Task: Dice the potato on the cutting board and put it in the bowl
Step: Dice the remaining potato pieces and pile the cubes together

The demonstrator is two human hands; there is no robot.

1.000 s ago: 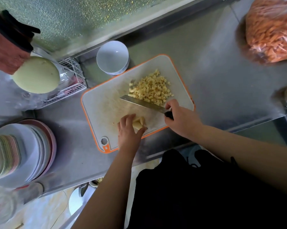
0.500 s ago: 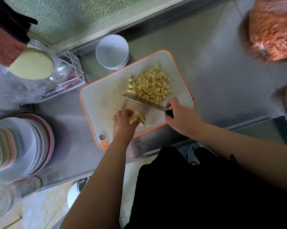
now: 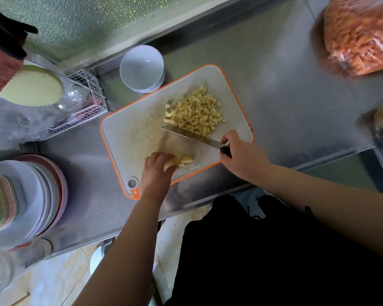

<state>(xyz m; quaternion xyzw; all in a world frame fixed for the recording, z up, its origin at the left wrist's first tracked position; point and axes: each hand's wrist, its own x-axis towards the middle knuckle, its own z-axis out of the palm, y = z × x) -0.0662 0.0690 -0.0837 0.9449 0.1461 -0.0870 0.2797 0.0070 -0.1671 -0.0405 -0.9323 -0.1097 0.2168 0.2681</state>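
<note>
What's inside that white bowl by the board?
Nothing visible: the white bowl looks empty. All the diced potato lies on the cutting board. No part of its inside is covered.

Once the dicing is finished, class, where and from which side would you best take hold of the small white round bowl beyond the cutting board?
Grip the white bowl by its rim, coming from above on its near side. It stands upright and empty, mouth open, so probably a thumb inside and fingers outside would hold it. The wall behind crowds its far side.
</note>
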